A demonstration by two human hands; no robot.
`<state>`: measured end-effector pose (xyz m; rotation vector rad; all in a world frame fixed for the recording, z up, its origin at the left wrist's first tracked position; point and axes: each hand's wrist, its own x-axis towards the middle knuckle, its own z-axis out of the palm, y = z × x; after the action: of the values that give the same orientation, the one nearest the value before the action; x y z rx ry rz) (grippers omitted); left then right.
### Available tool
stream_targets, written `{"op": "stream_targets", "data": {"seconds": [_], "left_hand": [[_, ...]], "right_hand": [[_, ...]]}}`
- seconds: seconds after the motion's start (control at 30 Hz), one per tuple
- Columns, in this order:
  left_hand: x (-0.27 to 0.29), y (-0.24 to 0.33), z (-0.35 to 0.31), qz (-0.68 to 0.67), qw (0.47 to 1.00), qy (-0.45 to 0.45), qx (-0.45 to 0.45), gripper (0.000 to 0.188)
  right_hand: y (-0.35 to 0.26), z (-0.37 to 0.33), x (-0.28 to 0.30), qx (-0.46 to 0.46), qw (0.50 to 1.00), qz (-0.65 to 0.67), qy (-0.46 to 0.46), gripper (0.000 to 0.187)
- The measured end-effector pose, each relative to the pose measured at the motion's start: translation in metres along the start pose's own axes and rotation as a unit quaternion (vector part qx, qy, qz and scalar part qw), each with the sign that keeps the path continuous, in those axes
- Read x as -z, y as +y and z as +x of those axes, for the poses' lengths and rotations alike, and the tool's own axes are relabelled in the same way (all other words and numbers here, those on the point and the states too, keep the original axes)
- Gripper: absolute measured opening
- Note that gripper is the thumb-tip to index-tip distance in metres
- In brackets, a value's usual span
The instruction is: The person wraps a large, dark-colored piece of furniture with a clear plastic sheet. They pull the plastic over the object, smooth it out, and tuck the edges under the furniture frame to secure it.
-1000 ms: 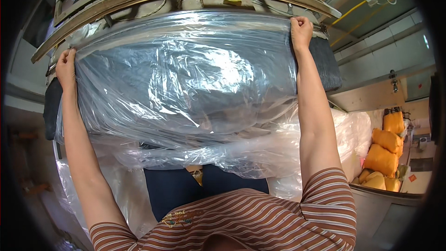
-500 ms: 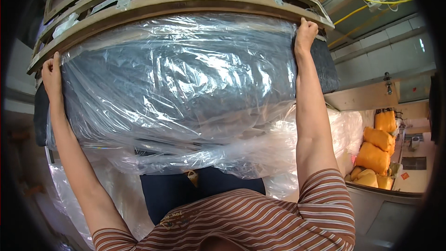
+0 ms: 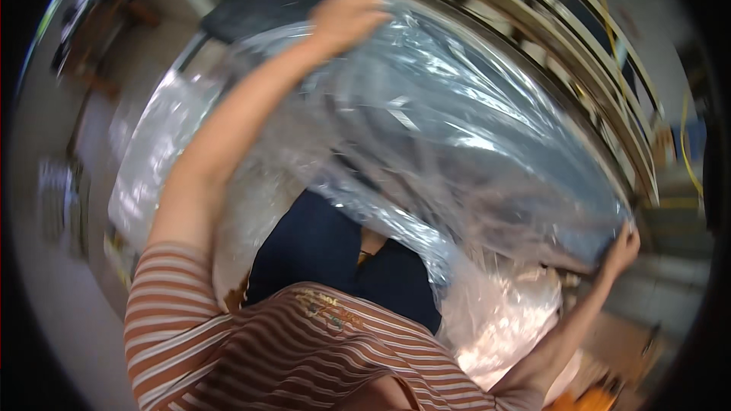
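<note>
A clear plastic sheet [image 3: 426, 99] lies over a dark padded piece of furniture [image 3: 266, 0], its surface creased and glossy. Close to the frame's edge, the fingers of my left hand [image 3: 349, 19] are closed on one corner of the plastic; motion blurs them. At the far right my right hand [image 3: 626, 248] pinches the opposite corner, arm stretched out. Between my hands the sheet is drawn across the dark padding, and its loose lower part hangs near my legs.
A wooden frame with slats [image 3: 563, 68] runs along the far side. More crumpled clear plastic [image 3: 164, 152] hangs at the left, and another heap [image 3: 510, 320] at the lower right. An orange bundle [image 3: 586, 396] shows at the bottom right, a yellow cable [image 3: 685, 148] above.
The view has turned to the left, so the frame now slants down to the right. My left hand has come inward with its plastic corner; my right hand keeps its corner.
</note>
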<state>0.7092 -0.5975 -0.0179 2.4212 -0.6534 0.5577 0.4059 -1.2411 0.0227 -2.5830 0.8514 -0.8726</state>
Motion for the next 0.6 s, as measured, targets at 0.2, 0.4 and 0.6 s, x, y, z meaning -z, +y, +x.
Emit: {"op": "stream_targets", "data": {"seconds": [0.2, 0.4, 0.6], "left_hand": [[-0.101, 0.12, 0.047, -0.12, 0.981, -0.012, -0.155, 0.023], [-0.095, 0.15, 0.015, -0.107, 0.982, 0.029, -0.153, 0.033], [0.038, 0.076, -0.206, -0.039, 0.982, 0.185, -0.021, 0.03]], "right_hand": [[-0.186, -0.066, 0.011, 0.243, 0.963, 0.119, 0.002, 0.023], [-0.309, -0.153, -0.043, 0.401, 0.843, 0.12, -0.339, 0.05], [-0.187, -0.093, -0.08, 0.368, 0.895, -0.027, -0.251, 0.055]]}}
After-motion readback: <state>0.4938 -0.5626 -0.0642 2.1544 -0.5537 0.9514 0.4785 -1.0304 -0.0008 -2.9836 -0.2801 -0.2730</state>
